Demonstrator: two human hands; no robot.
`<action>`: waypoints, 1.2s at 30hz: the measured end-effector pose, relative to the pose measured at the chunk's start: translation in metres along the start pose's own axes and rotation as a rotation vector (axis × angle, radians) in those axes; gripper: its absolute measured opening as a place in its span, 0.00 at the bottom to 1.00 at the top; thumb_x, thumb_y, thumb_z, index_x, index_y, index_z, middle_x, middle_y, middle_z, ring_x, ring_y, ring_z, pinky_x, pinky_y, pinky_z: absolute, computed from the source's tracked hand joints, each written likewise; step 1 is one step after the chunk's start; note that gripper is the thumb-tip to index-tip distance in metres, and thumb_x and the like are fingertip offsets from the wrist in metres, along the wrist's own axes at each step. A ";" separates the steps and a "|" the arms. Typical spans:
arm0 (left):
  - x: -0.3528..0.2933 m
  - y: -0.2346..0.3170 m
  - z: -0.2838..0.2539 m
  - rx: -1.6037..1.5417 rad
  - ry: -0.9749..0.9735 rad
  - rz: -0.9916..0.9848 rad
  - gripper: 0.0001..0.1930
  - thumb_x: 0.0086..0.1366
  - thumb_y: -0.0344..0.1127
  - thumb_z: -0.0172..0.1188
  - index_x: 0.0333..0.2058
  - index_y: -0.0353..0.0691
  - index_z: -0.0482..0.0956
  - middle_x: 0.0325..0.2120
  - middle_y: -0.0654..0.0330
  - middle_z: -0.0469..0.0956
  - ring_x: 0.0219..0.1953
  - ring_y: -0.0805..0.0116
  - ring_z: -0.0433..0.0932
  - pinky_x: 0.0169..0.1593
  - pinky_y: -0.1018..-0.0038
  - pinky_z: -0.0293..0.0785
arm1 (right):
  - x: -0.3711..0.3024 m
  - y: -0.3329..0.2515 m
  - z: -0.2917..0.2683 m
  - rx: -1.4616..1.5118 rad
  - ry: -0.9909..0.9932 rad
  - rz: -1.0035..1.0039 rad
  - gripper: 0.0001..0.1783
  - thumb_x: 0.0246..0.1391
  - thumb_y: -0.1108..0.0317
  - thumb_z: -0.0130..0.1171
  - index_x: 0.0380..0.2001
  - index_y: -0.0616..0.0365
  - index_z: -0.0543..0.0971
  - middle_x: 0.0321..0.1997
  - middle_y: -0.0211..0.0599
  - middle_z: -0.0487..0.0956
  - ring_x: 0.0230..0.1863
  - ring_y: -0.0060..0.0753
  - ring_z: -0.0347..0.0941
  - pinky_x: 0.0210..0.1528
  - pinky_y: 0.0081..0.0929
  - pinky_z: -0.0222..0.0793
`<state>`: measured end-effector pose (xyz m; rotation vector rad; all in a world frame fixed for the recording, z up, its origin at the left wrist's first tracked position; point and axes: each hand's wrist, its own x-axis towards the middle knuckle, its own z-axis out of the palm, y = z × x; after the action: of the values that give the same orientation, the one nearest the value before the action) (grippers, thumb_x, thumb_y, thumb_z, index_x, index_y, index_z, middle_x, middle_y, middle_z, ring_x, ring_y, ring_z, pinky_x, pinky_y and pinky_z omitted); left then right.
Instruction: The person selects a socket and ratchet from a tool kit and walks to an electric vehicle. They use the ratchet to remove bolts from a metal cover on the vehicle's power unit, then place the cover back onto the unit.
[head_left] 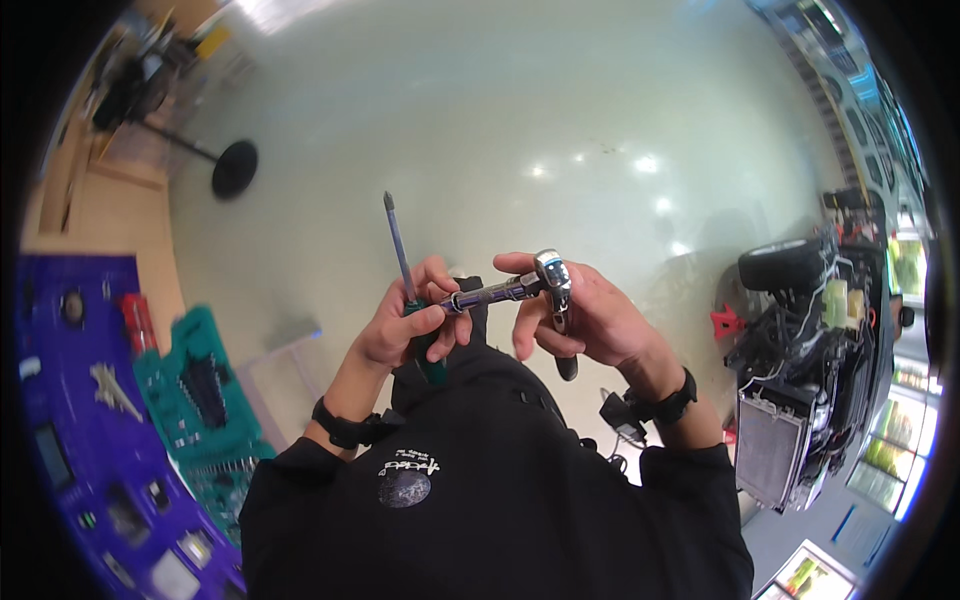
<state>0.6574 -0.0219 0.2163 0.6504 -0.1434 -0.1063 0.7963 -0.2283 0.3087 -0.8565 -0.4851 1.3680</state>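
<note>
My left hand (408, 318) is closed around the green handle of a screwdriver (398, 245), whose long shaft points up and away from me. The thumb and fingers of that hand also pinch the end of a metal extension bar (492, 296). At its other end the bar meets the chrome head of a ratchet wrench (552, 270). My right hand (592, 318) holds the ratchet around its head and neck, and the dark handle end hangs below the fingers. Both hands are in front of my body, above the floor.
At the left, an open teal tool case (205, 385) lies on a purple-topped table (70, 340). Beyond it stands a black round base on a pole (234, 168). An exposed vehicle front with a radiator (772, 452), a tyre (778, 264) and a red stand (727, 322) are at the right.
</note>
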 end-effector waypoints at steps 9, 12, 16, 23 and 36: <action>0.345 -0.021 -0.014 0.049 -0.189 -0.148 0.11 0.68 0.31 0.56 0.47 0.39 0.70 0.27 0.48 0.81 0.16 0.77 0.71 0.24 0.81 0.67 | -0.045 -0.161 -0.219 0.006 0.387 -0.272 0.39 0.67 0.40 0.42 0.63 0.65 0.62 0.45 0.56 0.81 0.13 0.14 0.55 0.18 0.13 0.54; 0.463 -0.040 0.005 0.061 -0.215 -0.247 0.10 0.68 0.30 0.56 0.47 0.37 0.71 0.27 0.49 0.81 0.16 0.78 0.70 0.24 0.82 0.67 | -0.080 -0.223 -0.289 0.069 0.415 -0.354 0.39 0.67 0.41 0.40 0.65 0.65 0.61 0.44 0.57 0.82 0.12 0.14 0.54 0.17 0.13 0.53; 0.607 -0.064 0.040 0.058 -0.303 -0.290 0.10 0.67 0.30 0.57 0.46 0.36 0.73 0.27 0.50 0.81 0.16 0.79 0.70 0.24 0.82 0.66 | -0.132 -0.286 -0.376 0.111 0.431 -0.526 0.40 0.67 0.40 0.38 0.67 0.65 0.58 0.46 0.61 0.81 0.12 0.14 0.55 0.17 0.12 0.53; 0.830 -0.160 0.087 0.104 -0.367 -0.346 0.11 0.68 0.32 0.57 0.46 0.34 0.74 0.26 0.52 0.80 0.16 0.80 0.69 0.23 0.81 0.67 | -0.234 -0.385 -0.553 0.080 0.513 -0.645 0.37 0.62 0.47 0.54 0.62 0.68 0.66 0.50 0.66 0.78 0.15 0.19 0.65 0.21 0.14 0.62; 1.221 -0.339 0.164 -0.048 -0.297 -0.423 0.15 0.70 0.39 0.58 0.48 0.35 0.73 0.26 0.54 0.80 0.16 0.78 0.70 0.22 0.81 0.67 | -0.382 -0.607 -0.861 -0.130 0.637 -0.697 0.36 0.62 0.44 0.55 0.61 0.64 0.68 0.46 0.63 0.80 0.17 0.17 0.65 0.24 0.15 0.65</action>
<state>1.8140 -0.5625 0.2601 0.6063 -0.2874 -0.6136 1.7626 -0.7962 0.3056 -1.0418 -0.3216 0.3920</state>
